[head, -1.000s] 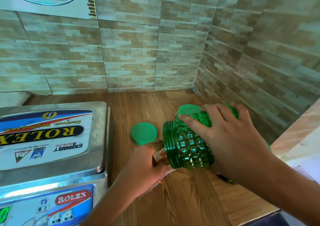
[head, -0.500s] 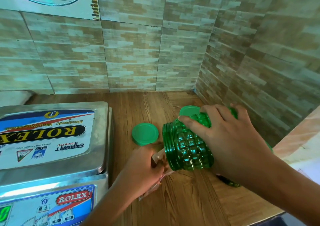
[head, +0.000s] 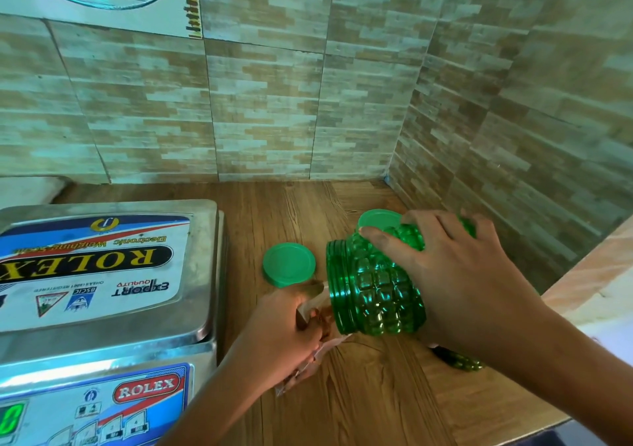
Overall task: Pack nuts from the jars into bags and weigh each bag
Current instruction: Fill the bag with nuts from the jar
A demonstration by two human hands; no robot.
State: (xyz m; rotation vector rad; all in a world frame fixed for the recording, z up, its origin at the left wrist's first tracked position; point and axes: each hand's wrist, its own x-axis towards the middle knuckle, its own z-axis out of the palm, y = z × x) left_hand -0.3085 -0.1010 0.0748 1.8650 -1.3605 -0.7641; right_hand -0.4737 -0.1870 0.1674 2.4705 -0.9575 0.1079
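The green jar (head: 373, 288), knobbly see-through plastic, lies tipped on its side just above the table (head: 359, 401), its ribbed open mouth turned to the left. The right hand (head: 455, 274) grips it from above, fingers spread and curled over the bumpy body, thumb side hidden behind it. The jar's mouth sits right against the open top of a clear bag (head: 310, 305). The left hand (head: 284, 332) holds the bag, with fingers curled round its upper edge. The bottom of the bag pokes out below the hand and rests on the table. Some brownish bits (head: 325, 320) show at the bag's opening, beside the jar's rim; they are too small to make out clearly.

A round green lid (head: 288, 264) lies flat on the table just behind the left hand, apart from the jar. A second lid (head: 378, 219) of the same green shows behind the jar, partly covered by the right hand's fingers. A bit of another green knobbly thing (head: 462, 361) peeks out under the right forearm.

To the left stands a metal scale (head: 202, 274) with a labelled steel pan. Its front display (head: 10, 418) shows a green digit. The table is wood-grained and runs into a corner of tiled wall (head: 260, 103).
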